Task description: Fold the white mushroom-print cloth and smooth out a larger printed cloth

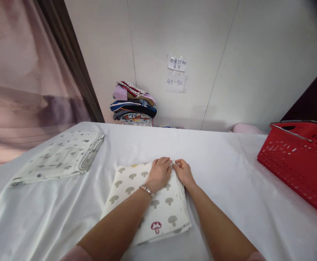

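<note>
In front of me lies a folded white cloth (155, 204) printed with grey mushrooms, a few of them coloured. My left hand (160, 174) rests flat on its top near the far right corner, fingers extended, and a bracelet shows on that wrist. At that same corner, my right hand (184, 172) has its thumb and fingers pinched together on the cloth's edge. The fold layers show along the right side of the cloth. Part of the print is hidden under my left forearm.
A second folded printed cloth (63, 156) lies to the left on the white-covered table (223, 174). A red plastic basket (299, 163) with a metal handle stands at the right. Behind the table, a pile of folded textiles (133, 105) rises beside the wall.
</note>
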`<state>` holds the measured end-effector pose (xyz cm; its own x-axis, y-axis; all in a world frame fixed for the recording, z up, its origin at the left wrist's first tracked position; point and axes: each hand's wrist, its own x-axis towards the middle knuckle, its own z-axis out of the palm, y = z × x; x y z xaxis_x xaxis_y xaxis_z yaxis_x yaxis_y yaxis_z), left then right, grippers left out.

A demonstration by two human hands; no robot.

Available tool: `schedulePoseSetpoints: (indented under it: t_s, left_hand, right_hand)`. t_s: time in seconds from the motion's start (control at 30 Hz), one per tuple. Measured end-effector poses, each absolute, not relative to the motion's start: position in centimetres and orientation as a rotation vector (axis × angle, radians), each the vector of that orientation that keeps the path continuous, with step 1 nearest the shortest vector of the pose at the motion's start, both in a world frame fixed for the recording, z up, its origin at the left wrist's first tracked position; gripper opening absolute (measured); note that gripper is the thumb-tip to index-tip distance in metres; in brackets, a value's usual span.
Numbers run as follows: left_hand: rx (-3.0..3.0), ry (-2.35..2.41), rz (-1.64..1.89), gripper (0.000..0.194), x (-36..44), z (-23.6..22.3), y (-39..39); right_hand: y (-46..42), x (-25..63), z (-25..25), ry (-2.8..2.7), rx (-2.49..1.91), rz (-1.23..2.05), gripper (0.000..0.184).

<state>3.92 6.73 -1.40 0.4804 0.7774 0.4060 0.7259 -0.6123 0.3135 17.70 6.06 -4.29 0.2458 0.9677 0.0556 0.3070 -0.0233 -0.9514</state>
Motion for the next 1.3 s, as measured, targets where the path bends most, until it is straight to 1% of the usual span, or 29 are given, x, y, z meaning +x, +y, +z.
schedulePoseSetpoints:
  t_s: [0.3, 0.73, 0.93, 1.3]
  left_hand:
    - [2.653, 1.324, 0.797, 0.029, 3.9, -1.6, 6.8]
    - [2.62, 1.332, 0.79, 0.03, 3.9, -1.3, 6.6]
    - [2.613, 1.34, 0.805, 0.029, 3.9, -1.3, 6.6]
    - [2.622, 1.343, 0.795, 0.031, 3.8, -1.8, 6.9]
  right_hand:
    - [5.9, 17.7, -4.1, -1.257, -1.482, 0.848, 0.019]
    - [5.7, 17.7, -3.7, -1.101, -1.433, 0.901, 0.023]
    - [6.2, 18.3, -4.4, -1.128, -1.501, 0.741, 0.024]
    - [6.7, 18.7, -4.9, -1.295, -1.52, 0.7, 0.027]
